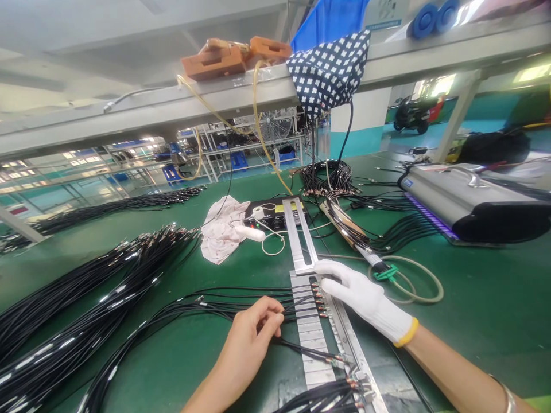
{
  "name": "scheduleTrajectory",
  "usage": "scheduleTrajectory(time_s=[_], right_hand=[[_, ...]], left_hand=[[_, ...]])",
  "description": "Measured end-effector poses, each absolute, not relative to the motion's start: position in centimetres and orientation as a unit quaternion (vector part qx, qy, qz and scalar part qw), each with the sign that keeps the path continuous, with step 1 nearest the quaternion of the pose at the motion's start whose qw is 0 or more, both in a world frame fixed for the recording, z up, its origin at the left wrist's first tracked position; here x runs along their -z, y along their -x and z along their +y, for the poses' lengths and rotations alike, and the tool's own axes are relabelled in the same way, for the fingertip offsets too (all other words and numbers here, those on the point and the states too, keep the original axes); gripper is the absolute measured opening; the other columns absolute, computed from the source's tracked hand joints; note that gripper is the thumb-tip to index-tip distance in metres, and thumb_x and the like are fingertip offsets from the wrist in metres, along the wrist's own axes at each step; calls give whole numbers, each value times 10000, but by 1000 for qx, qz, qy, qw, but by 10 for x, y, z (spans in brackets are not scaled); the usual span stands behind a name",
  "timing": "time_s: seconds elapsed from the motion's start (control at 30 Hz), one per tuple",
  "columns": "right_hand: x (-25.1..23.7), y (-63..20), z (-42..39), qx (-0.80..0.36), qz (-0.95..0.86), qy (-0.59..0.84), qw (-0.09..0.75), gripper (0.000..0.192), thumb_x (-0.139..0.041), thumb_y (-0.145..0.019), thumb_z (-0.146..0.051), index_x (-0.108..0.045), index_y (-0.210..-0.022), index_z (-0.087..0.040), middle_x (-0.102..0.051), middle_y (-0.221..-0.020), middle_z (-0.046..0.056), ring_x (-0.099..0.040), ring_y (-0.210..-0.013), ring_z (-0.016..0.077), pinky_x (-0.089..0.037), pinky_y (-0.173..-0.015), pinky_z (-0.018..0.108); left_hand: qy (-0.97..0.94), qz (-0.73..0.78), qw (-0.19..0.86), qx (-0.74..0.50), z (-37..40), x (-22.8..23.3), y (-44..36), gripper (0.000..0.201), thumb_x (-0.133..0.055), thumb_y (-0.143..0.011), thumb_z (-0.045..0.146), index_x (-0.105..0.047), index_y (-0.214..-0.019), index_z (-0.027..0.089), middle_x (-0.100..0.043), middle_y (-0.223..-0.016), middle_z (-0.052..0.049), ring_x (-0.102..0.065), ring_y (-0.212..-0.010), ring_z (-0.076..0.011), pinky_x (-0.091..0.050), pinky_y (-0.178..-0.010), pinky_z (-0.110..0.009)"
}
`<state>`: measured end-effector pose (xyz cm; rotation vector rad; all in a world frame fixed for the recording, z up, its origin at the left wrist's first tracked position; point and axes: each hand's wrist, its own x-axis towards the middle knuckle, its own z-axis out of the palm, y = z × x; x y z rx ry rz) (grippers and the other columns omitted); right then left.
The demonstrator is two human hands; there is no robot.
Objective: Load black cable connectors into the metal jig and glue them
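Note:
My left hand (258,327), bare, is closed with thumb and fingertips pinched at a black cable (293,314) just left of the slotted metal fixture (310,330). Several black cables lie side by side across this fixture, their small metal connectors (319,298) lined up at its right edge. My right hand (361,292) wears a white glove with a yellow cuff. Its thumb and forefinger are apart, resting at the fixture's right side near the uppermost connectors. A metal frame with a long slot (300,235) adjoins the fixture's far end.
Thick bundles of black cables (99,287) cover the left of the green table (181,344). Behind the fixture are a black box (271,213) and a crumpled cloth (224,229). A silver lamp unit (469,198) glows purple at the right. Overhead runs a shelf (142,115).

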<state>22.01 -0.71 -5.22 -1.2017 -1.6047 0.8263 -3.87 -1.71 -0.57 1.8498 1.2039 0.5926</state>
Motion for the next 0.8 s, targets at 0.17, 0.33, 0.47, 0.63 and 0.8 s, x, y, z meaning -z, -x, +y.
scheduleTrajectory(time_s=[0.17, 0.33, 0.47, 0.63, 0.8], right_hand=[[53, -220, -7, -335, -656, 492, 464, 355, -594, -875, -411, -701, -1163, -232, -672, -1300, 73, -580, -1254, 292, -405, -1132, 486], [52, -219, -7, -328, -652, 520, 444, 366, -591, -864, -432, -706, -1142, -223, -661, -1321, 76, -560, -1282, 296, -381, -1152, 490], [49, -218, -8, -331, -650, 520, 444, 354, -588, -864, -421, -703, -1132, -220, -673, -1303, 76, -573, -1264, 287, -387, -1147, 484], [45, -218, -9, -335, -640, 502, 476, 383, -542, -900, -477, -701, -1138, -223, -705, -1255, 80, -615, -1215, 274, -433, -1117, 461], [46, -219, -8, -330, -634, 502, 486, 419, -542, -907, -536, -709, -1131, -223, -710, -1254, 87, -615, -1218, 285, -424, -1127, 488]], left_hand=[[-734, 474, 425, -236, -17, 6, 40, 274, -468, -947, 445, -591, -926, 202, -586, -700, 15, -495, -679, -168, -350, -653, -281], [-711, 464, 468, -243, -16, 7, 40, 289, -468, -939, 475, -559, -928, 201, -589, -718, 8, -482, -673, -166, -366, -638, -279], [-720, 471, 453, -234, -17, 3, 40, 278, -459, -941, 461, -558, -930, 201, -582, -706, 12, -478, -669, -167, -353, -635, -277], [-774, 483, 364, -189, -22, -2, 39, 251, -415, -970, 389, -548, -850, 213, -539, -693, 24, -473, -673, -165, -324, -643, -271], [-807, 475, 319, -147, -25, 3, 40, 255, -358, -993, 345, -514, -828, 228, -501, -685, 30, -464, -661, -171, -316, -651, -273]])
